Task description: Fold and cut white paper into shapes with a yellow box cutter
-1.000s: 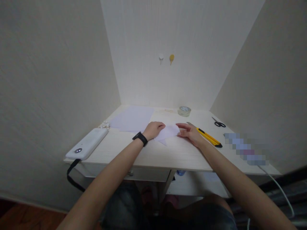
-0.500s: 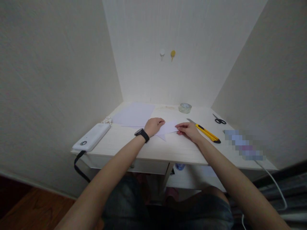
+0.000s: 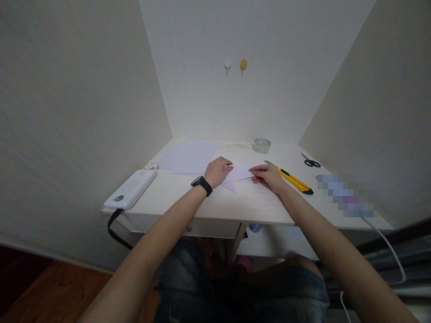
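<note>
A folded white sheet of paper (image 3: 241, 172) lies on the desk between my hands, with a pointed flap sticking out toward me. My left hand (image 3: 217, 172), with a black watch (image 3: 202, 183) on the wrist, grips the paper's left part, thumb and fingers bent close together. At the right end, my right hand (image 3: 269, 176) pinches the paper's edge between thumb and fingers. Just beyond that hand lies a yellow utility knife (image 3: 294, 181) with its blade out. More white paper sheets (image 3: 193, 155) lie behind my left hand.
A roll of clear tape (image 3: 261, 145) stands at the back of the desk (image 3: 188, 202). Black-handled scissors (image 3: 311, 162) and a blurred-out object (image 3: 345, 196) are at the right. A white device (image 3: 132, 189) with a black strap sits at the left edge. Walls enclose three sides.
The view has shifted slightly, so the desk appears higher. My left thumb and fingers have changed position a little on the paper. My right hand keeps its pinch at the right end.
</note>
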### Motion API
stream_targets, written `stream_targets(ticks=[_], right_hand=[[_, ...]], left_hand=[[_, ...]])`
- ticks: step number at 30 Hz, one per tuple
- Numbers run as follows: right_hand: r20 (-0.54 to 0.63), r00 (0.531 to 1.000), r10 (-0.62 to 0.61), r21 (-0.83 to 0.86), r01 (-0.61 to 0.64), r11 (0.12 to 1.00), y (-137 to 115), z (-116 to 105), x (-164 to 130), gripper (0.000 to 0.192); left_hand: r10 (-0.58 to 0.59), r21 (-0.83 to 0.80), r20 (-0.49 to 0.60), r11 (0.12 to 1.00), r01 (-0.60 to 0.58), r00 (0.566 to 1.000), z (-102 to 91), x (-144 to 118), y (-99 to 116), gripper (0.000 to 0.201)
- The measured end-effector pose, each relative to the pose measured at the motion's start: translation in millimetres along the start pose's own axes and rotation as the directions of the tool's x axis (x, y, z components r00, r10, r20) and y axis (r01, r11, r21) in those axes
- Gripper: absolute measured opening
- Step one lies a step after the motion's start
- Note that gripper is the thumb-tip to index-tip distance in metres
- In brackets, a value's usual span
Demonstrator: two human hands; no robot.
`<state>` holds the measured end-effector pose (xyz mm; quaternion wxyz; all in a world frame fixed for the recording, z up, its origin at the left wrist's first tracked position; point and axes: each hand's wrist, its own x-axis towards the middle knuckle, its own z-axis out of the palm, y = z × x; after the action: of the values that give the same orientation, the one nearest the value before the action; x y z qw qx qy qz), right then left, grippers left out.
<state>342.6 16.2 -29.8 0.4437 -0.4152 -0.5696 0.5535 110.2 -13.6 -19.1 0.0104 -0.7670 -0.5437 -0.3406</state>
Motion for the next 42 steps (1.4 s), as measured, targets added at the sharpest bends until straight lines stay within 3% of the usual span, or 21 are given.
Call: stream_targets(ticks=[14, 21, 42], right_hand=[[-0.043, 0.999, 0.013, 0.03, -0.012, 0.999, -2.0, 0.8, 0.0, 0.017], [-0.126, 0.992, 0.007, 0.161, 0.013, 0.987, -1.7, -2.0, 0.5, 0.016], [-0.034, 0.999, -0.022, 0.073, 0.025, 0.997, 0.9, -1.3, 1.0, 0.02]], left_hand=[[-0.018, -0.045, -0.011, 0.999, 0.018, 1.0, 0.3, 1.6, 3.3, 0.019], [-0.138, -0.114, -0.071, 0.985, 0.13, 0.988, 2.7, 2.8, -1.0, 0.046], [-0.095, -0.066, -0.058, 0.994, 0.092, 0.994, 3.3, 1.9, -1.7, 0.026]])
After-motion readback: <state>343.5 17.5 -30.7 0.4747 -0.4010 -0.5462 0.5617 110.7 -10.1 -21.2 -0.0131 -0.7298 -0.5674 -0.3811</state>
